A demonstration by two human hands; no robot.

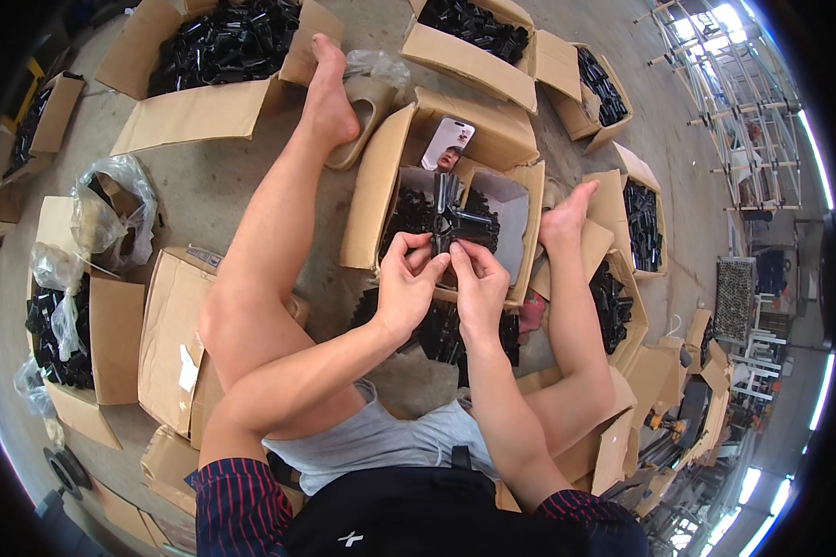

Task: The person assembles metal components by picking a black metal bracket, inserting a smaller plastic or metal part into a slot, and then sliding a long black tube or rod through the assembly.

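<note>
Over an open cardboard box (373, 190) between my legs, both hands hold a black plastic fitting with tube-like arms (448, 200). My left hand (406, 286) pinches its lower end from the left with thumb and fingers. From the right, my right hand (478, 286) pinches the same end, the thumbs nearly meeting. Where exactly the fingertips press is partly hidden. Beneath the fitting, the box holds small black parts (409, 212) beside a grey-lined compartment (513, 206). A phone with a lit screen (449, 139) leans at the box's far side.
More black parts (444, 336) lie just below the box. Open cartons of black parts surround me, including one at the far left (190, 123) and one at left (116, 339). A sandal (367, 116) lies by my left foot. Metal racks (748, 121) stand at right.
</note>
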